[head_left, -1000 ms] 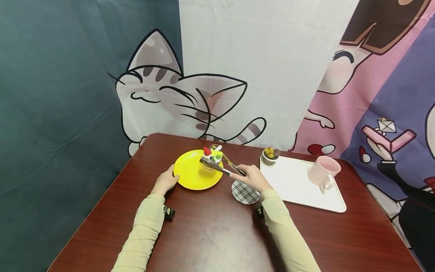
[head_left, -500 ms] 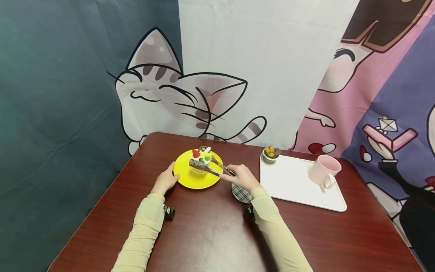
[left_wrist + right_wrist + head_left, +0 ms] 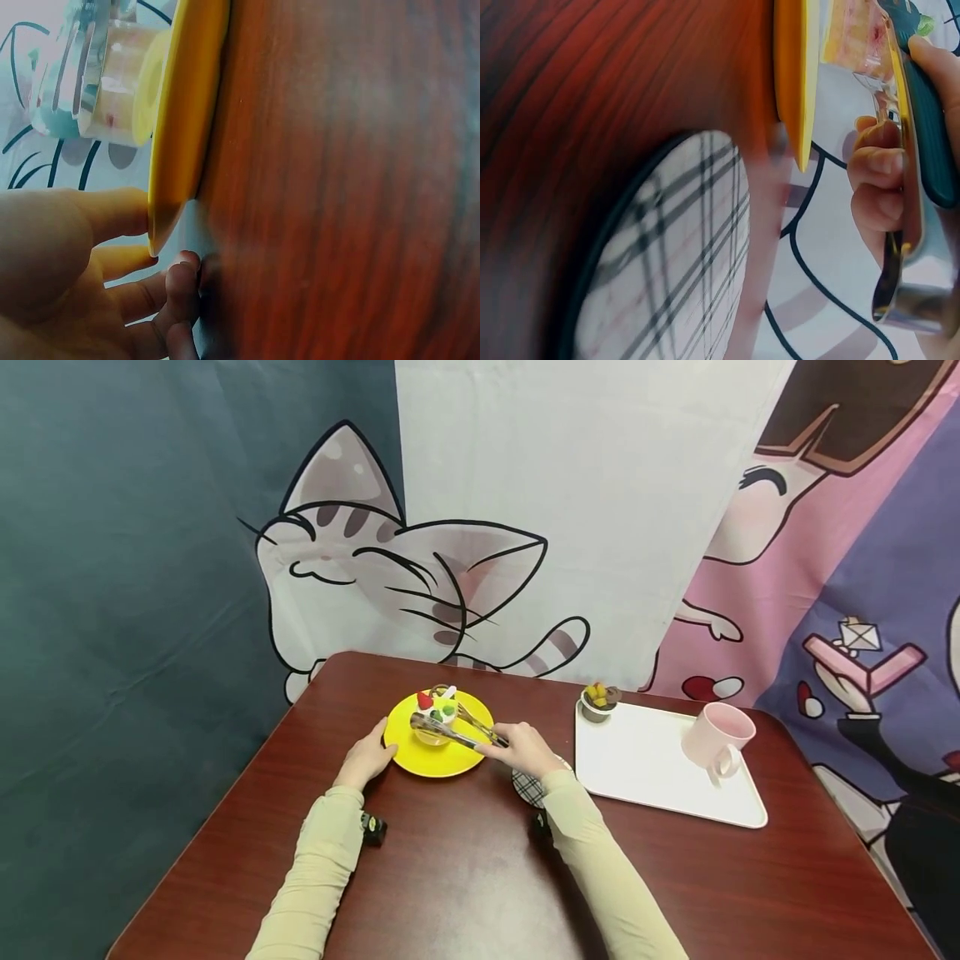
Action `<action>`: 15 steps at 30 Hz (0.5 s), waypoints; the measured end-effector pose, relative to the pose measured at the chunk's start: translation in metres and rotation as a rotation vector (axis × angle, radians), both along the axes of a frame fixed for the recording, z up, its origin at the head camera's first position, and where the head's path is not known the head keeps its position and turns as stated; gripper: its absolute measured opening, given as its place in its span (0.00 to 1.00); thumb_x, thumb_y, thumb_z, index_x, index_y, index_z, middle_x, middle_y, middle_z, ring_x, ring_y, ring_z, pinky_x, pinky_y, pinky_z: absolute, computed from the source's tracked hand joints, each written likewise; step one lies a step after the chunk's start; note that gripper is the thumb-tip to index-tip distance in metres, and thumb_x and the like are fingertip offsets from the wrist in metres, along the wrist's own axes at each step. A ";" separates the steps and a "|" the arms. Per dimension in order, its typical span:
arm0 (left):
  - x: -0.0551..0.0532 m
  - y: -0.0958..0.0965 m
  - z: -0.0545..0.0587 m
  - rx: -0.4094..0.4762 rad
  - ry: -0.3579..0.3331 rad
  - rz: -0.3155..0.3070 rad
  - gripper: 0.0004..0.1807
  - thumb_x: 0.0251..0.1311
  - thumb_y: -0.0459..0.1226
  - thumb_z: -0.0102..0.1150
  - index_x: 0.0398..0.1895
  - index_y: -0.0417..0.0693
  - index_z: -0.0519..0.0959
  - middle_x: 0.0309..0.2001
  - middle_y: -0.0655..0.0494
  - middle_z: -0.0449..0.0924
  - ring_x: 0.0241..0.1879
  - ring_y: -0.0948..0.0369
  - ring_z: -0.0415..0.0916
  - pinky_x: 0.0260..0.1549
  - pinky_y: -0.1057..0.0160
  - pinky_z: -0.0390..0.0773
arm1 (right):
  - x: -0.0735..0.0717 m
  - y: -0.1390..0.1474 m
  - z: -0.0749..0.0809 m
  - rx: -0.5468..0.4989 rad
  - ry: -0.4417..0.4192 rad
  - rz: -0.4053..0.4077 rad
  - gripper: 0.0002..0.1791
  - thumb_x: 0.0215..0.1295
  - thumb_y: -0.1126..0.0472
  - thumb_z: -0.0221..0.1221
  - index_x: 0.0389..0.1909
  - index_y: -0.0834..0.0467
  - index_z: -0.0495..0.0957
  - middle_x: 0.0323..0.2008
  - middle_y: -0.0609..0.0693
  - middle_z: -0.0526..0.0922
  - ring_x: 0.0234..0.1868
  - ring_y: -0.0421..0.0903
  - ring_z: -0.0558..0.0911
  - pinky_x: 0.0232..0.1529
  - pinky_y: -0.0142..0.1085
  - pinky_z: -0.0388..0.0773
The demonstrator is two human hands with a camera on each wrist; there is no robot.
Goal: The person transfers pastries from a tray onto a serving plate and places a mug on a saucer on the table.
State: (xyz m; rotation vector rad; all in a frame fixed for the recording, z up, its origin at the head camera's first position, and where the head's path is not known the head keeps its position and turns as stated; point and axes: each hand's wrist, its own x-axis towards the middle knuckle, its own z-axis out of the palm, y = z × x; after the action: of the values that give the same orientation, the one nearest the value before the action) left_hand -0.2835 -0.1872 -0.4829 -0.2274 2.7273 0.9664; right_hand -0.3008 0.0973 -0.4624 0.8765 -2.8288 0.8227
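A clear dessert cup (image 3: 432,737), topped with white cream, a strawberry and green bits, stands on a yellow plate (image 3: 405,753). My left hand (image 3: 366,755) pinches the plate's left rim; the left wrist view has the thumb on top and the forefinger at the rim's underside (image 3: 154,225). My right hand (image 3: 525,750) grips metal tongs (image 3: 452,734) with dark green handle grips (image 3: 930,135). Their two arms lie on either side of the dessert cup. Whether its base touches the plate is clearest in the left wrist view, where they meet.
Under my right wrist lies a round plaid coaster (image 3: 528,788). A white tray (image 3: 637,760) on the right holds a pink mug (image 3: 707,737) and a small fruit-topped cup (image 3: 597,702) at its far left corner. A printed cloth hangs behind the table.
My right hand has moved left with the tongs, and the dessert cup has shifted from the plate's right side toward its middle. The left hand and plate have stayed put.
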 end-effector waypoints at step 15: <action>0.001 -0.002 0.002 -0.017 0.021 -0.012 0.36 0.61 0.43 0.43 0.70 0.49 0.44 0.68 0.41 0.52 0.64 0.41 0.54 0.59 0.43 0.56 | -0.005 -0.037 -0.006 0.145 0.049 -0.095 0.25 0.52 0.36 0.54 0.30 0.56 0.78 0.14 0.44 0.65 0.18 0.42 0.65 0.20 0.32 0.63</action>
State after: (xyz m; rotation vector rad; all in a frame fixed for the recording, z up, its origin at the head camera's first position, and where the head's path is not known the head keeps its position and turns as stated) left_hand -0.2829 -0.1892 -0.4805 -0.2051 2.7532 0.9478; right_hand -0.3062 0.0601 -0.4684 0.7605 -2.8902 0.5824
